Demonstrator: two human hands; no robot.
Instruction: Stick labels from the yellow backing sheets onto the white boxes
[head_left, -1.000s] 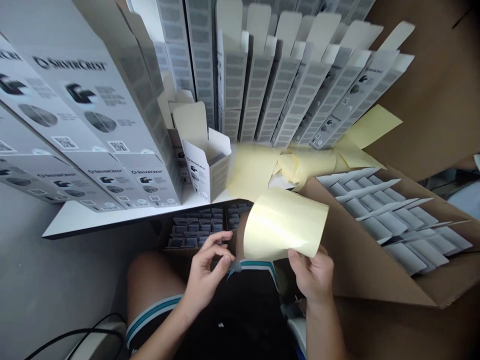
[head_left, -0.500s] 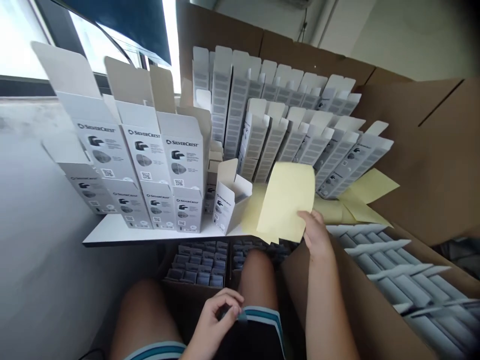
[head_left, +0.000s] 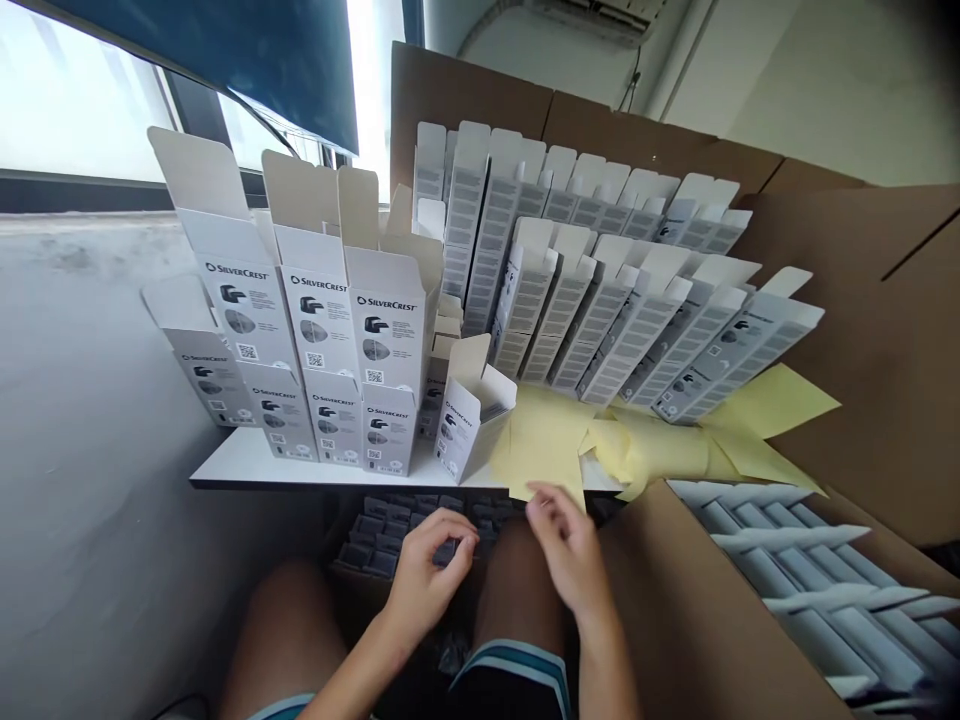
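Gone from the right hand [head_left: 570, 550] is the yellow sheet [head_left: 544, 445], which now lies flat on the bench [head_left: 247, 462] atop other yellow sheets, its near edge hanging over the bench's front edge. That hand has drawn back over the right knee, empty, fingers loosely spread, fingertips just below the sheet's edge. The left hand [head_left: 431, 575] has come forward to the tray of small dark parts [head_left: 382, 530] between the knees; its fingers are curled over the parts, and whether they grip one cannot be told. Just left of the sheet stands a small open box [head_left: 469, 425]. SilverCrest boxes [head_left: 315, 310] stand stacked further left. A cardboard carton [head_left: 675, 600] of folded white boxes [head_left: 810, 560] sits at the right.
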